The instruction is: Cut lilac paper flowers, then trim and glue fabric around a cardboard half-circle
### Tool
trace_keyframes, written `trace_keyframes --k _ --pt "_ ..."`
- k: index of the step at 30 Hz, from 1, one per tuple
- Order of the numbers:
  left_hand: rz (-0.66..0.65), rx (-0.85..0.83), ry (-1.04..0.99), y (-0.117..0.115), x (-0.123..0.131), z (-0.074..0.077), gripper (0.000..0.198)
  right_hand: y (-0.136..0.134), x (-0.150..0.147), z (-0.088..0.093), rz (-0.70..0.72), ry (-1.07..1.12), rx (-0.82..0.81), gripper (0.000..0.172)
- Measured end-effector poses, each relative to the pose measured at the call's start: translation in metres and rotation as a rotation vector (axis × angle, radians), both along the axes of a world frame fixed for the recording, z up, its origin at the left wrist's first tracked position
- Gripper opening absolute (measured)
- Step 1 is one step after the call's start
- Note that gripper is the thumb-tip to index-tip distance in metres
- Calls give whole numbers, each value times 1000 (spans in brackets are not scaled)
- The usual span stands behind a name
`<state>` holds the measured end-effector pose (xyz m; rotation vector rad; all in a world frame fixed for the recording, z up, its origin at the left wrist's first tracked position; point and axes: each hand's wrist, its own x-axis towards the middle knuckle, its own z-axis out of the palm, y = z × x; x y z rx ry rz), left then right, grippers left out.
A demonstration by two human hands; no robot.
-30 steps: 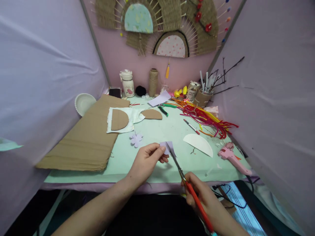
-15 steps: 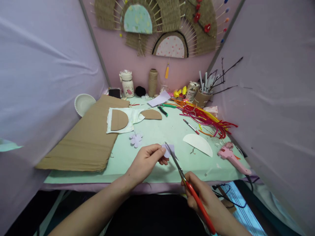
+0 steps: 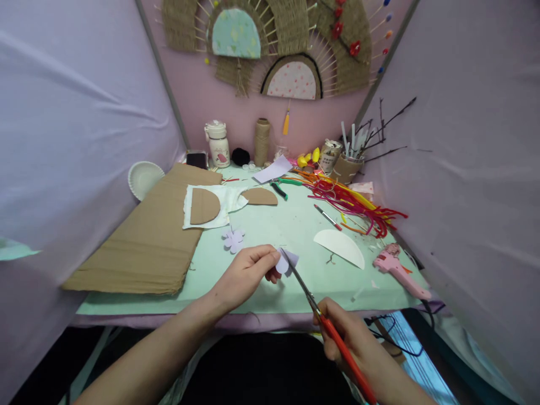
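Between thumb and fingers, my left hand [image 3: 251,273] pinches a small piece of lilac paper [image 3: 282,265] with a rounded, petal-like edge. My right hand [image 3: 343,332] is closed round the red handles of a pair of scissors [image 3: 311,301]. Their blades lie at the paper, close to my left fingertips. On the mat behind my left hand lies a lilac paper flower [image 3: 233,241]. A white paper half-circle [image 3: 340,247] is to the right of the blades.
Brown cardboard [image 3: 143,242] covers the table's left side. Pink glue gun [image 3: 400,273], red pen [image 3: 328,217] and coloured pipe cleaners [image 3: 358,205] lie to the right. Green-handled pliers [image 3: 279,191], a bottle [image 3: 218,146] and a twine spool [image 3: 262,142] are farther back.
The lilac paper has tilted and shifted slightly left with my left hand. The scissors' blades have closed further across it, and their tips have moved a little left.
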<state>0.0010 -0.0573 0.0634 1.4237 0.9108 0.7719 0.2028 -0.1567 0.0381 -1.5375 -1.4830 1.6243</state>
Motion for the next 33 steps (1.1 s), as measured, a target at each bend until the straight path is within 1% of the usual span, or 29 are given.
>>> trace_keyframes --k 2,5,7,10,16,26,33 --pt "8 -7 -77 -1 2 -5 36 1 0 -1 1 3 50 18" --pt "59 -20 -161 -5 8 -12 40 1 1 -3 1 1 105 18" --pt "112 -17 -146 -8 11 -13 35 1 1 -4 6 -3 110 18" --pt "153 -1 -83 -10 14 -10 27 1 2 -5 24 -8 113 20" --pt "100 27 -20 -9 14 -2 27 1 4 -8 63 25 146 24" --pt "53 -16 -13 -8 13 -3 28 3 0 -2 28 -32 128 21" --pt "35 -58 -60 -3 12 -8 27 4 -1 -1 9 -28 113 21"
